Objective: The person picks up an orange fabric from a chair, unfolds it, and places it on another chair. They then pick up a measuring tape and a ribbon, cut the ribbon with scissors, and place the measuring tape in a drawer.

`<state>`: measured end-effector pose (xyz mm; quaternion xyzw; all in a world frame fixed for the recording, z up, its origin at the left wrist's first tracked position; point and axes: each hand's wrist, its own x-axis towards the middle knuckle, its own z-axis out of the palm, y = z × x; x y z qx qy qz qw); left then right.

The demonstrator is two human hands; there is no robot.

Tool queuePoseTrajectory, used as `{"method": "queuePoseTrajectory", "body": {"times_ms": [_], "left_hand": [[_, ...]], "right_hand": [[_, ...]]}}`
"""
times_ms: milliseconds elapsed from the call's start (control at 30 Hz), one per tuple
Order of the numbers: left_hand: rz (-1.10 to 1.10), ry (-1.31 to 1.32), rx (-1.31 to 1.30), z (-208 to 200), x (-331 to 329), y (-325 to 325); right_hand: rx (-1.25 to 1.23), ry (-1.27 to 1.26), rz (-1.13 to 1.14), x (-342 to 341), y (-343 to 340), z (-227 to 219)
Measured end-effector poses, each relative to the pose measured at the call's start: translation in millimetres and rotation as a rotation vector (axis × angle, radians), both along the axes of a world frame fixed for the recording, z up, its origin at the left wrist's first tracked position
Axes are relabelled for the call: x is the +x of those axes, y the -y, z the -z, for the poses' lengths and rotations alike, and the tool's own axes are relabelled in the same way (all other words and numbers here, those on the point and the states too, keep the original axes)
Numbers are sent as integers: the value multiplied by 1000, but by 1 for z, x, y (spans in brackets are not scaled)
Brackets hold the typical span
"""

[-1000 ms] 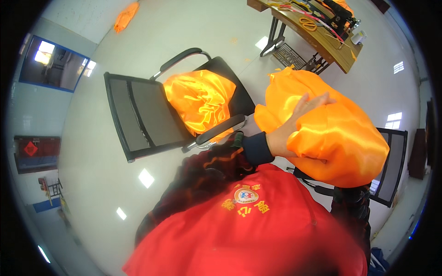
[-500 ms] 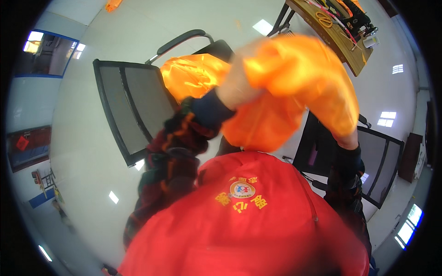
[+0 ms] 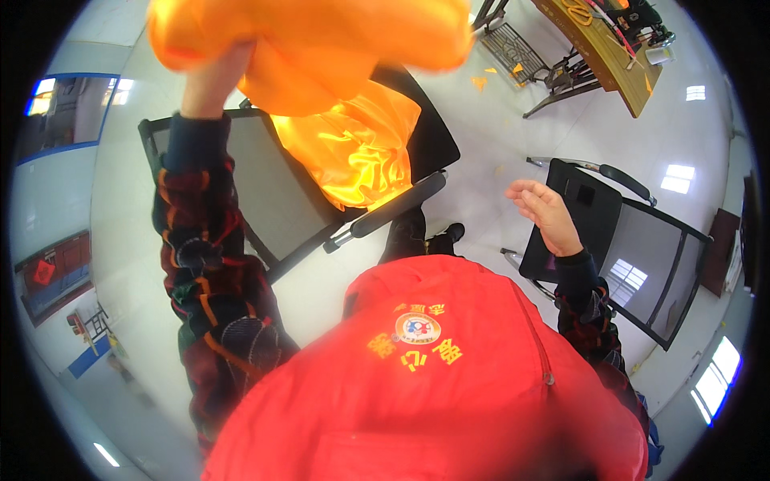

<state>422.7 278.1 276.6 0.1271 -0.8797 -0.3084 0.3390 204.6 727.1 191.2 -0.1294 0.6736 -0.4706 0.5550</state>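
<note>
Slick fabric like that could slide off the left hand [image 3: 218, 78] imo, with nothing else visibly supporting it. Its fingers are buried, so can't tell how they grip. Right hand [image 3: 549, 212]: empty, fingers loosely extended. The raised orange cloth [image 3: 321, 48] looks smooth and puffy, up near the mesh-backed chair [image 3: 281, 180]; the shiny bundle [image 3: 375, 156] on its seat is all crumpled folds

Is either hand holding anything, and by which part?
The left hand holds up orange cloth near its left end; the fingers are hidden, so the exact grip can't be told. The right hand holds nothing.
</note>
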Motion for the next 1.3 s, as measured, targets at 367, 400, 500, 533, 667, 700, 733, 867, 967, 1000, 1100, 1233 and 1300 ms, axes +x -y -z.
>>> {"method": "queuePoseTrajectory", "body": {"times_ms": [367, 400, 500, 533, 667, 700, 733, 867, 967, 1000, 1100, 1233, 1300], "left_hand": [[-216, 513, 35, 337, 44, -118], [-250, 590, -6, 357, 50, -132], [-331, 693, 215, 400, 54, -158], [-350, 677, 218, 409, 53, -160], [-360, 597, 234, 414, 53, -159], [-351, 546, 226, 413, 53, -157], [-340, 572, 278, 411, 54, -156], [-292, 612, 380, 410, 60, -155], [-291, 650, 456, 418, 61, -154], [-317, 651, 468, 420, 62, -154], [-326, 562, 504, 419, 56, -142], [-441, 659, 401, 371, 31, -109], [-417, 462, 456, 323, 15, -92]], "right_hand": [[309, 322, 80, 46, -35, 119], [315, 318, 83, 49, -37, 126], [393, 321, 91, 58, -42, 137], [416, 328, 96, 61, -43, 139], [466, 356, 112, 68, -40, 144], [464, 348, 116, 69, -39, 144], [471, 338, 121, 70, -37, 145], [476, 334, 126, 71, -29, 143], [467, 330, 133, 69, -24, 142], [460, 331, 142, 69, -24, 142], [442, 319, 156, 65, -25, 144], [404, 316, 174, 61, -25, 148], [394, 285, 146, 60, -23, 148]]}}
